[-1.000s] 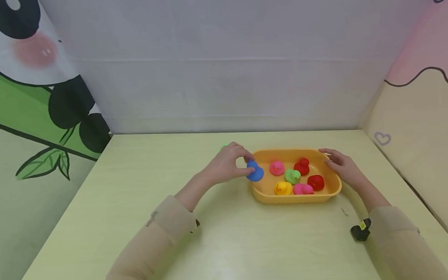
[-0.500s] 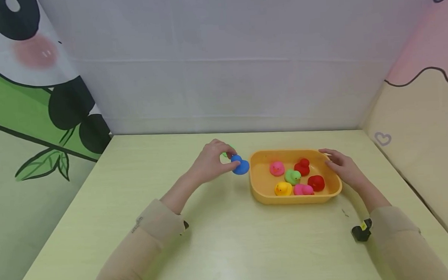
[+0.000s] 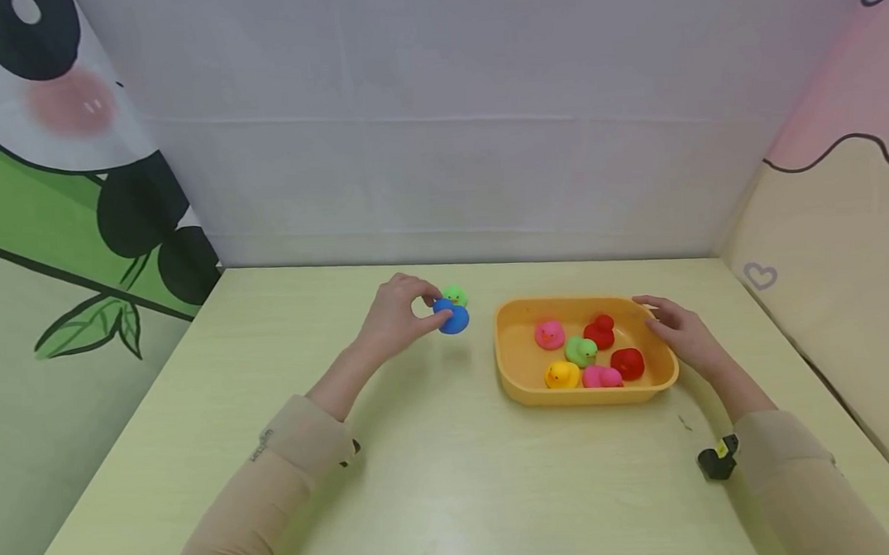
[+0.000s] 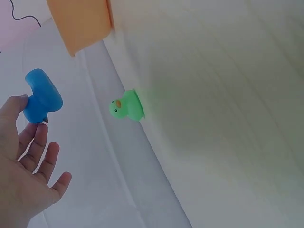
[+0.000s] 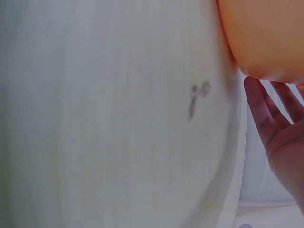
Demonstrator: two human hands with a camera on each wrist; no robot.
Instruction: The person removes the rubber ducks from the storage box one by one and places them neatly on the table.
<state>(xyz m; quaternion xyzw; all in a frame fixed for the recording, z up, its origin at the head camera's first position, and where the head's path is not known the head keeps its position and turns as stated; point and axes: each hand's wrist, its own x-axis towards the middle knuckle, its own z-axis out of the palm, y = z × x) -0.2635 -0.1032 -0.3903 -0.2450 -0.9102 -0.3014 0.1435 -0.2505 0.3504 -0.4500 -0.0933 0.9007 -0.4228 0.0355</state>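
My left hand (image 3: 397, 317) pinches a blue rubber duck (image 3: 452, 317) between thumb and fingertips, held above the table left of the orange basin (image 3: 503, 358). In the left wrist view the blue duck (image 4: 42, 97) is tipped, its other fingers spread below it. Just behind it a green duck (image 3: 456, 294) stands on the table, partly hidden in the head view. With fairly straight fingers, my right hand (image 3: 681, 333) touches the basin's right end. The right wrist view shows fingertips against the basin's outer wall (image 5: 270, 38).
Inside the basin lie a pink duck (image 3: 549, 334), a green duck (image 3: 581, 351), a yellow duck (image 3: 562, 374), another pink duck (image 3: 601, 376) and two red ducks (image 3: 627, 363). A white wall (image 3: 440, 186) closes off the table's (image 3: 453, 476) back edge.
My left hand has carried the blue duck leftward from over the basin's left rim, and the green duck behind now shows more. The right hand and basin have stayed nearly still.
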